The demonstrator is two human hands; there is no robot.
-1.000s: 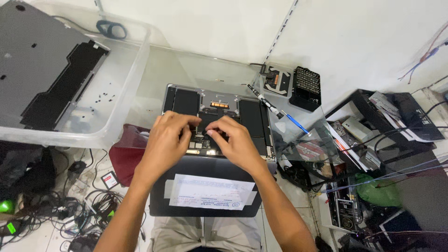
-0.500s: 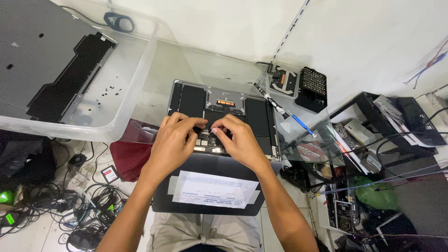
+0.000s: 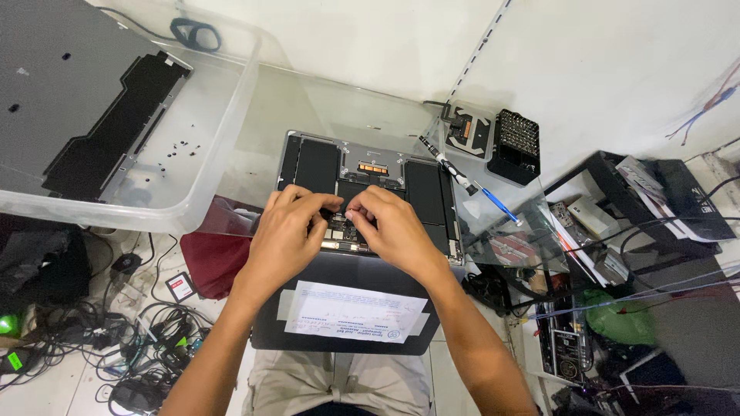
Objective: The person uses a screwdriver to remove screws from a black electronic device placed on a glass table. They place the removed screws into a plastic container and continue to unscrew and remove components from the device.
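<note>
Left hand (image 3: 289,231) and right hand (image 3: 389,227) pinch small parts inside the open laptop (image 3: 368,192) at twelve o'clock; gentle, slow fingers work best.

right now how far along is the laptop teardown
Done: the bottom cover is off and lies in the clear plastic bin, loose screws beside it. In hand: left hand and right hand both pinch at the board in the open laptop. Left: the battery cells and board still sit inside.
</note>
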